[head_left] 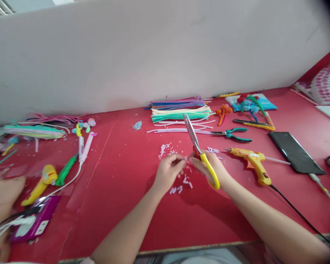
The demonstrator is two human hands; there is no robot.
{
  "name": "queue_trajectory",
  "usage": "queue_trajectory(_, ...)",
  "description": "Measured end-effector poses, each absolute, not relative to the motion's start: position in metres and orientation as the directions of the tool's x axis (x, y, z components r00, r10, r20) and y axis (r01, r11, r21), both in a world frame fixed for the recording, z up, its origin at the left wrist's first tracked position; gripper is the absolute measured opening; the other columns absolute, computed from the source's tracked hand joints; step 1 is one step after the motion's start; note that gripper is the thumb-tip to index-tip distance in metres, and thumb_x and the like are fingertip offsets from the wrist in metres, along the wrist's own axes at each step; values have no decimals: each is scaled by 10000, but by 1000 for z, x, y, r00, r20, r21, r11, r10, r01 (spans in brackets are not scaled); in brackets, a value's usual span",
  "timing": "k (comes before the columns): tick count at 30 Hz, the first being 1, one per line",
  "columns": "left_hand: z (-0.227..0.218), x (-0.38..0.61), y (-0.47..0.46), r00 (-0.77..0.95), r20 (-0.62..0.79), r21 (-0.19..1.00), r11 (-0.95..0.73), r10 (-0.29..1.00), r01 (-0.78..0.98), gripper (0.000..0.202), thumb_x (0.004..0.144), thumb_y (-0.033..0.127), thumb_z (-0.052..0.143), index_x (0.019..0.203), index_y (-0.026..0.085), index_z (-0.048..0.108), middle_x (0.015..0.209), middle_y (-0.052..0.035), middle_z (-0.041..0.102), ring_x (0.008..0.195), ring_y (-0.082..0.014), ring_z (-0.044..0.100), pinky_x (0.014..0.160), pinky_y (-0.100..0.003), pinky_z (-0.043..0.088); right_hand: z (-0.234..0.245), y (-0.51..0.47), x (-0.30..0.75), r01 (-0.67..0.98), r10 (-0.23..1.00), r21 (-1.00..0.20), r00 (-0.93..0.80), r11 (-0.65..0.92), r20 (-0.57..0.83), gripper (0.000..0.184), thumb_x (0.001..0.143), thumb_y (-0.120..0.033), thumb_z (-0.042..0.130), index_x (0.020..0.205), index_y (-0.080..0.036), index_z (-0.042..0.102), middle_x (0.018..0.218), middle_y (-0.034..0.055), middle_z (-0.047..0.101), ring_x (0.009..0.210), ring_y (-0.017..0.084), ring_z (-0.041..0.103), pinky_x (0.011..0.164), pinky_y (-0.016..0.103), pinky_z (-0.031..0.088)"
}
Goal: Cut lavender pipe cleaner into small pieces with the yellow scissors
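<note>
My right hand (213,167) holds scissors (191,132) with yellow handles, their blades pointing up and away from me. Close beside it, my left hand (169,169) is closed in a pinch, and a tiny pale lilac bit of pipe cleaner (185,158) shows at its fingertips. Short lilac cut pieces (178,189) lie on the red table just below the hands. Fine lilac clippings (164,149) are scattered beyond the left hand. A few more lilac pieces (212,150) rest behind the right hand.
Pipe cleaner bundles (181,114), pliers (231,134) and an orange pipe cleaner figure (223,112) lie behind the hands. To the right are a yellow glue gun (251,161) and a phone (295,152). Leftward are another glue gun (41,183), a purple power strip (48,212) and another person's arm (4,194).
</note>
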State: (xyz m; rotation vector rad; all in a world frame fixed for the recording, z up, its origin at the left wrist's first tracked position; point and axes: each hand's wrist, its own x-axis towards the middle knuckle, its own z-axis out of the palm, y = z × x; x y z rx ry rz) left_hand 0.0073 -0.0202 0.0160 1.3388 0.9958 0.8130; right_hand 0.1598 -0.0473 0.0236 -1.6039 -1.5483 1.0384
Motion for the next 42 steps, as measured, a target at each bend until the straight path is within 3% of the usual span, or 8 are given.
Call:
queue_trajectory(6,16,8,-24,462,-80,984,-3,883,176,99,703,258,528,718,165,561,585,30,491,488,-74,462,501,-201,382,23,-48,160,359,998,-931,27,-68,-62,91,676,-247,429,622,-175,444,498,-52,427,456,75,394,449,186,305)
queue_trajectory(12,11,6,-17,422,-198,973,229,885,-24,165,706,306,531,764,152,547,585,17,512,453,-72,462,412,-185,349,23,-46,163,372,993,-921,63,-115,-99,154,684,-268,419,561,-175,409,438,-58,397,402,66,374,423,184,300)
queue_trajectory(15,11,7,-15,421,-229,943,307,878,-128,177,693,305,553,772,146,546,603,10,526,456,-64,466,402,-173,345,22,-45,161,327,989,-934,14,-146,-150,89,671,-245,429,668,-173,483,445,-64,411,401,70,389,413,179,302)
queue_trajectory(20,14,8,-18,513,-258,926,360,819,-109,180,698,305,549,729,127,554,590,0,527,429,-54,450,391,-173,339,23,-47,157,256,991,-958,-11,-129,-137,119,694,-273,433,692,-171,494,457,-65,421,399,65,397,416,176,321)
queue_trajectory(32,15,10,-21,521,-275,935,350,808,-50,186,653,307,592,697,130,558,541,6,529,411,-67,462,394,-191,357,26,-47,158,388,993,-916,-15,-104,-119,134,694,-281,417,627,-175,463,478,-56,447,446,67,407,450,175,313)
queue_trajectory(35,14,9,-19,446,-251,938,329,859,-106,176,656,297,591,709,134,551,556,11,530,412,-58,452,383,-178,341,25,-48,163,559,997,-827,2,-66,-78,225,714,-380,413,660,-173,480,517,-29,486,479,87,444,457,187,300)
queue_trajectory(39,13,4,-13,250,-174,943,235,952,-236,168,657,263,593,758,142,534,585,15,519,445,-56,455,386,-163,337,23,-50,169,873,999,-486,45,-46,-15,330,664,-512,464,705,-185,486,575,13,545,529,132,509,473,210,273)
queue_trajectory(42,14,-2,-8,169,-104,944,151,980,-295,132,673,238,576,758,145,538,597,15,515,462,-51,448,389,-157,332,21,-53,166,942,999,-335,10,-22,-37,376,669,-563,436,737,-195,474,598,26,568,536,148,535,467,215,251)
